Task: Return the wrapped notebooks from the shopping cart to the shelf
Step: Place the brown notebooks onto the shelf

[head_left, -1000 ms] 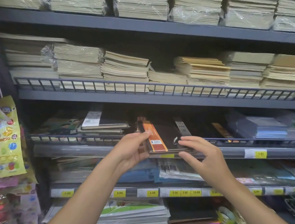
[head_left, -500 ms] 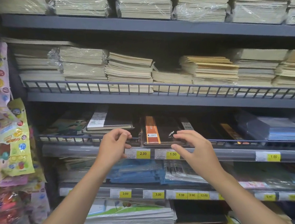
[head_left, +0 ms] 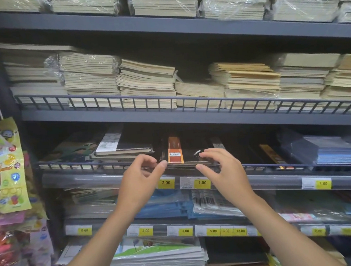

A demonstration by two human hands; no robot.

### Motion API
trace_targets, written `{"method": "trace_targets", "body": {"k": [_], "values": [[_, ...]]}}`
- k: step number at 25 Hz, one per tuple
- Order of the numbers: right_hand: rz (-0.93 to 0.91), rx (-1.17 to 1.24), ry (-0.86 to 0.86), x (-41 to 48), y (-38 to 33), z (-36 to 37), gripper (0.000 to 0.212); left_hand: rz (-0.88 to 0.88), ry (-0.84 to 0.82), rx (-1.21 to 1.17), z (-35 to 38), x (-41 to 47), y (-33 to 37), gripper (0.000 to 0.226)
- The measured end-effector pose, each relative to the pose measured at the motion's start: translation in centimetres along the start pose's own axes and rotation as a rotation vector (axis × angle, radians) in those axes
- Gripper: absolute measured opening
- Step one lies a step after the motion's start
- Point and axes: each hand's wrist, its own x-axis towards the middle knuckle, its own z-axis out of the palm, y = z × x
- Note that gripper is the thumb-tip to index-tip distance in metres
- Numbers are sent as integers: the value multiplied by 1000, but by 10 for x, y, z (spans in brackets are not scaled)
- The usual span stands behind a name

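Black notebook (head_left: pixel 189 152) with orange band; yellow price tags (head_left: pixel 202 182).

A dark grey metal shelf unit (head_left: pixel 190 119) fills the whole view, its long boards running left to right. A low wire rail (head_left: pixel 188 99) fronts one board. Above the wire rail, cream paper stacks (head_left: pixel 145 80) lie in clear film. Below the wire rail, yellow price tags (head_left: pixel 202 182) sit in clear strips. Left of the wire rail hang colourful sticker packs (head_left: pixel 5 167). Deep shadow sits under each board.
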Motion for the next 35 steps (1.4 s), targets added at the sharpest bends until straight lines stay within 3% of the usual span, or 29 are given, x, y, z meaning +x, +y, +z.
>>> {"method": "trace_targets", "body": {"k": [8, 20, 28, 35], "values": [[36, -54, 13, 17, 3, 9, 32, -10, 69, 31, 26, 3, 2, 12], [102, -72, 9, 32, 3, 21, 33, -50, 171, -1, 43, 11, 4, 11], [87, -42, -24, 21, 10, 19, 54, -76, 88, -5, 42, 6, -7, 18], [175, -207, -232, 31, -5, -7, 79, -232, -97, 164, 22, 12, 14, 12]]}}
